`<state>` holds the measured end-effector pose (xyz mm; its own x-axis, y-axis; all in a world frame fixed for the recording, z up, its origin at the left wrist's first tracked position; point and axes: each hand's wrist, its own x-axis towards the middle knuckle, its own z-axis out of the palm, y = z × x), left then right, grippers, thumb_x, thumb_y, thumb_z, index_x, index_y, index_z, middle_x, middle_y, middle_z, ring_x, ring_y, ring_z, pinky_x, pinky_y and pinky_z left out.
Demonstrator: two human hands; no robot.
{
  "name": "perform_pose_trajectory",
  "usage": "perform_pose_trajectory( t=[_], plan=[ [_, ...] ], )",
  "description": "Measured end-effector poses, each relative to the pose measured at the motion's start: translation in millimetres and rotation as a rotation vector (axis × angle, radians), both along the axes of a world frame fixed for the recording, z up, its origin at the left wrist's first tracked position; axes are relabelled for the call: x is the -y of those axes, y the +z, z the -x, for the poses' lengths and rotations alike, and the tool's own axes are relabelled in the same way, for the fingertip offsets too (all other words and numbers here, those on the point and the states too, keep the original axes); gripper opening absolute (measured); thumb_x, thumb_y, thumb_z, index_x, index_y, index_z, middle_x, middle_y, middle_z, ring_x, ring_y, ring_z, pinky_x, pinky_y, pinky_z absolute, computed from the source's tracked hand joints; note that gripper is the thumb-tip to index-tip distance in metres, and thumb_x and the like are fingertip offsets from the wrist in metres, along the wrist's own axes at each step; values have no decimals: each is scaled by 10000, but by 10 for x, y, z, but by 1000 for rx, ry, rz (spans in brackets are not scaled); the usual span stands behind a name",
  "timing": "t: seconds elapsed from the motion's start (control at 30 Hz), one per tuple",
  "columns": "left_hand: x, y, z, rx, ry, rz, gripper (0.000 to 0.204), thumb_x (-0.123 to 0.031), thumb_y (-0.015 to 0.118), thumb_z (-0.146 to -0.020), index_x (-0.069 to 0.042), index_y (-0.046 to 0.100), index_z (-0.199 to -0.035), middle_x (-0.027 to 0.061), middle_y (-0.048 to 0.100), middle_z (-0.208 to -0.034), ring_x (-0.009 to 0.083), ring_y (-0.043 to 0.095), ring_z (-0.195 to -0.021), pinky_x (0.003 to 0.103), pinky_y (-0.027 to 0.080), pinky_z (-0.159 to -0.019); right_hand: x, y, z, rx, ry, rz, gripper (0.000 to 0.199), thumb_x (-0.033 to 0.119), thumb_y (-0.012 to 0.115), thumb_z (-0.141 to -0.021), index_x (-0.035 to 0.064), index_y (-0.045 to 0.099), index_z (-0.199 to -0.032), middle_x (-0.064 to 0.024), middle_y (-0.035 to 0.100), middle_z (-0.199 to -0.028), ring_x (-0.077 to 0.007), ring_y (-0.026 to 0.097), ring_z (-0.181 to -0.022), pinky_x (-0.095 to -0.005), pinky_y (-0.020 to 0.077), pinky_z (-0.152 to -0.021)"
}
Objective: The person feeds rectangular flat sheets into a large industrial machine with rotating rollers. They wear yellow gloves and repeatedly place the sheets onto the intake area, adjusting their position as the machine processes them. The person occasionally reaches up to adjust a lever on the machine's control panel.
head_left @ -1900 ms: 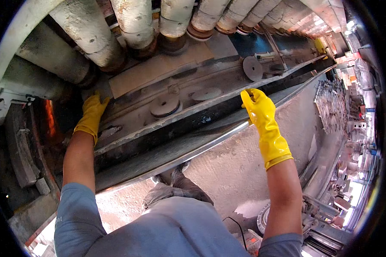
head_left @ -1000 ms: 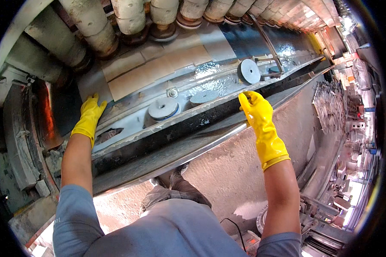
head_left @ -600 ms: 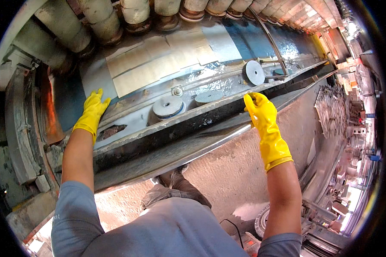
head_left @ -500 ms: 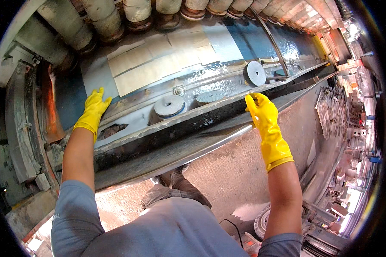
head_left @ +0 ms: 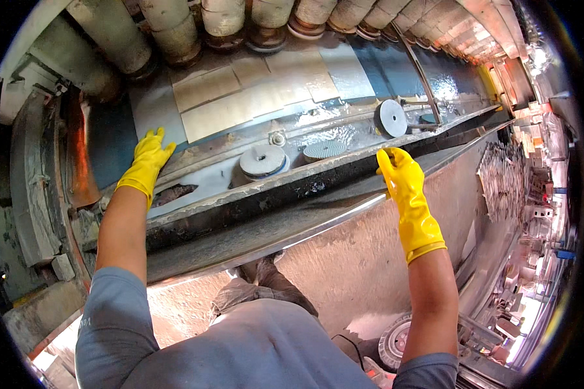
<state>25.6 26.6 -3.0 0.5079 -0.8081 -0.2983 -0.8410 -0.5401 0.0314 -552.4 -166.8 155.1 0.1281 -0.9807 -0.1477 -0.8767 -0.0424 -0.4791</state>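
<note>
My left hand (head_left: pixel 150 159), in a yellow rubber glove, has its fingers spread at the near edge of a smooth grey slab (head_left: pixel 150 111). Beside that slab, several cream-coloured tiles (head_left: pixel 217 117) lie close together on a wet, dark blue belt (head_left: pixel 110 146). My right hand (head_left: pixel 402 176), gloved the same way, is raised in front of the machine's near ledge (head_left: pixel 344 154). Its fingers are curled in toward the thumb. Whatever is in them, if anything, is hidden. A round grey disc (head_left: pixel 392 118) stands tilted just beyond this hand.
On the wet ledge lie a stack of pale round discs (head_left: pixel 264 160) and a textured green-grey disc (head_left: pixel 325 150). Thick cylindrical heads (head_left: pixel 223 19) hang in a row over the belt. A metal bar (head_left: pixel 416 61) crosses it. Thin slabs (head_left: pixel 503 175) are stacked at the right.
The whole view has shifted slightly, so the machine appears a little farther right. Both hands keep nearly the same pose, the left still spread at the grey slab.
</note>
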Motion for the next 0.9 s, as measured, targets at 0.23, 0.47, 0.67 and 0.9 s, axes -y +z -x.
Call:
perform_pose_trajectory(
  t=[0.23,0.47,0.67,0.9],
  plan=[
    [47,111,91,-10,61,-66,763,-511,664,-972,-132,468,-1604,229,442,-1640,411,497,-1464,473,424,-1201,15,-2,-5,32,4,-30,490,501,635,-1007,78,762,-1220,-91,814,-923,-271,789,-903,-371,569,-862],
    [72,54,82,4,85,-130,761,-508,645,-1000,-165,418,-1641,168,363,-1709,391,430,-1523,459,381,-1244,12,-11,3,44,-3,-31,490,504,637,-999,83,767,-1212,-84,813,-895,-264,786,-880,-370,567,-848],
    [92,45,68,4,90,-140,761,-518,637,-1008,-186,402,-1652,163,366,-1708,383,421,-1529,464,378,-1246,-5,-5,12,49,4,-4,490,505,637,-998,84,767,-1212,-79,815,-903,-263,786,-880,-367,567,-851],
    [70,24,66,-8,62,-87,759,-535,635,-1005,-171,428,-1637,171,397,-1688,396,439,-1513,463,378,-1243,-34,74,-53,17,3,-10,487,510,627,-1003,90,768,-1207,-79,812,-917,-268,783,-900,-374,567,-856]
  ],
)
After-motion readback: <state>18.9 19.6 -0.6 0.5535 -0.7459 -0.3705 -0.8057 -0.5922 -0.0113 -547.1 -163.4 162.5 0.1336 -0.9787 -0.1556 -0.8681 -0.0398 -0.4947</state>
